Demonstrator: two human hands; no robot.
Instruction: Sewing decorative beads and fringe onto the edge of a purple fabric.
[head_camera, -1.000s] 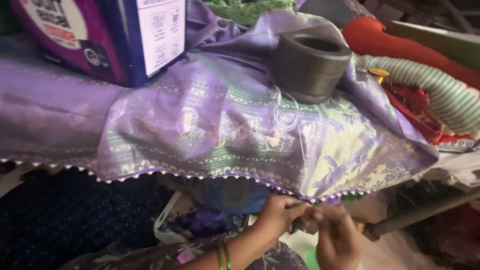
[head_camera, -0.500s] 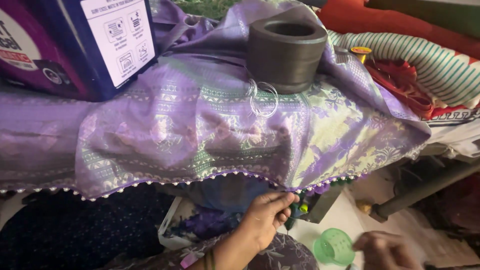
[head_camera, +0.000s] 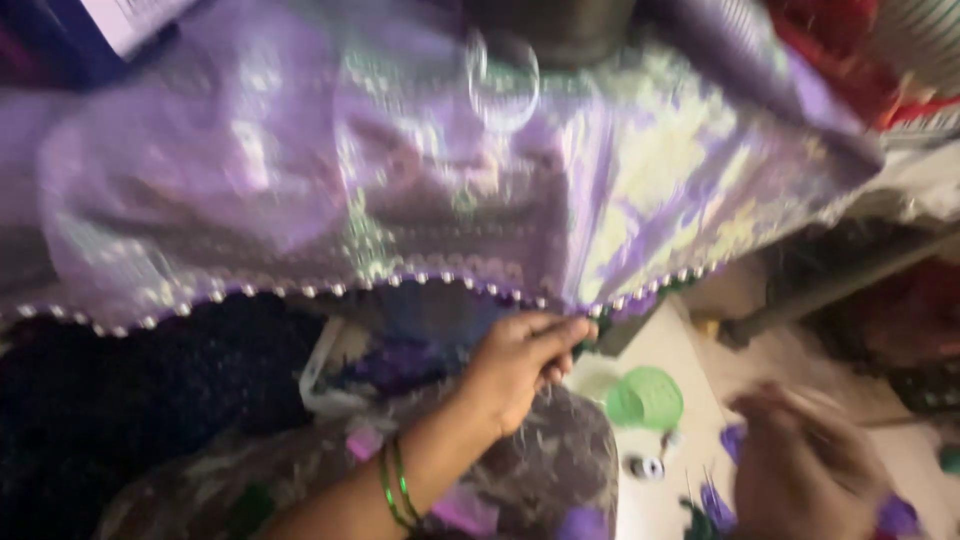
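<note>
Now we pinch the bead-trimmed hem of the soft lilac woven cloth (head_camera: 420, 190).
Our left hand (head_camera: 520, 365) nips its hanging edge; it looks light and limp. Our blurred right hand (head_camera: 805, 470) hovers near a green plastic cup (head_camera: 645, 397), fingers unreadable.

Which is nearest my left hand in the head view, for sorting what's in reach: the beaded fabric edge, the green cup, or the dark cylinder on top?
From the left hand:
1. Beaded fabric edge: just above, its fingertips at it.
2. Green cup: to the right, on the pale surface.
3. Dark cylinder: farthest, at the top of the frame, on the purple cloth.
</note>
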